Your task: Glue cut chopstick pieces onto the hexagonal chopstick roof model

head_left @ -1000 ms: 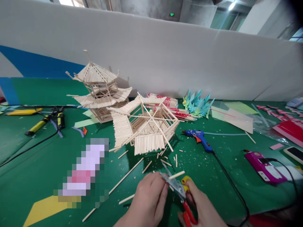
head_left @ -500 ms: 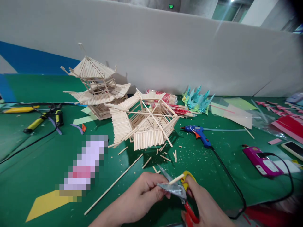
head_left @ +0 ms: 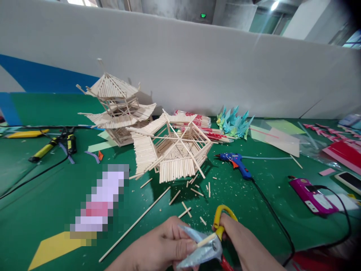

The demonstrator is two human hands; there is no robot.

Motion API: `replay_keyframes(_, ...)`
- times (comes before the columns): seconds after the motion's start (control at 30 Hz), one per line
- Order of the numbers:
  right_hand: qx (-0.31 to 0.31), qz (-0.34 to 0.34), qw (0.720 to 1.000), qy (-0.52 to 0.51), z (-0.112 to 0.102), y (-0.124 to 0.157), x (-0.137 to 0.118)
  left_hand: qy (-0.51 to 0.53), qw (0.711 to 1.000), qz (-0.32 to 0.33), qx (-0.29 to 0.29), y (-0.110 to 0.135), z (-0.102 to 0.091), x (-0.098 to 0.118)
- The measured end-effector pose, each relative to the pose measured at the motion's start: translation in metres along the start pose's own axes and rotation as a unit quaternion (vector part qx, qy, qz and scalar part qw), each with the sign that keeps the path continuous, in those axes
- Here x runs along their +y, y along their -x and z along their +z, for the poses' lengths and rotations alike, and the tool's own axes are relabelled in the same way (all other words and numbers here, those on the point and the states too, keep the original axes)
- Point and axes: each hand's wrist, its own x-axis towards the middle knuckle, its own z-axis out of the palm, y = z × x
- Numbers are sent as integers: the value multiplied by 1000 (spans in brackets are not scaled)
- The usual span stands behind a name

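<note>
Low at the front edge of the view, my left hand (head_left: pixel 166 242) pinches a short wooden stick (head_left: pixel 207 239) between thumb and fingers. My right hand (head_left: pixel 239 242) grips scissors (head_left: pixel 201 258) by their yellow and red handles. Their blades are spread, and the stick lies between them near the pivot. Part of the red handle is cut off by the frame. Beyond my hands stands an unfinished wooden-stick pavilion (head_left: pixel 177 169), its roof partly covered with sticks. Cut stick pieces (head_left: pixel 175 197) are scattered before it, and a long stick (head_left: pixel 135 224) lies to the left.
A tiered stick pagoda (head_left: pixel 115 120) stands back left. Right of the pavilion lies a blue glue gun (head_left: pixel 235 161); its black cord runs toward the front. Further right are a magenta device (head_left: pixel 311 195) and a phone (head_left: pixel 349 180). Yellow-handled pliers (head_left: pixel 46 148) lie left.
Both hands, with scissors and stick, have come lower and closer to me. Another short stick piece shows on the table where the scissors were. The view has tilted slightly up.
</note>
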Motion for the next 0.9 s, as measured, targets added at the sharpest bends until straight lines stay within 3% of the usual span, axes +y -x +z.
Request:
replay_keyframes(0.2,26,-27,999,-16,-14,-3,-13,-50,998,37,21,8,-4,-5)
replay_keyframes(0.37,33,-33,997,-56,-23,5,-3,-17,996,83,42,24,-5,0)
replay_keyframes(0.47,33,26,998,-56,-27,6,11,24,980,177,92,33,-9,8)
replay_keyframes(0.57,88,83,992,37,-22,1,32,-74,971,128,191,30,-7,12)
replay_keyframes(0.67,125,108,977,132,-17,-4,54,-252,924,100,271,21,0,12)
replay_keyframes(0.73,120,107,973,165,-20,-2,61,-357,883,120,279,16,4,10)
replay_keyframes(0.8,135,89,970,183,-28,1,55,-440,844,153,265,11,7,5)
replay_keyframes(0.9,176,14,971,158,-37,3,24,-554,772,204,233,-2,8,-13)
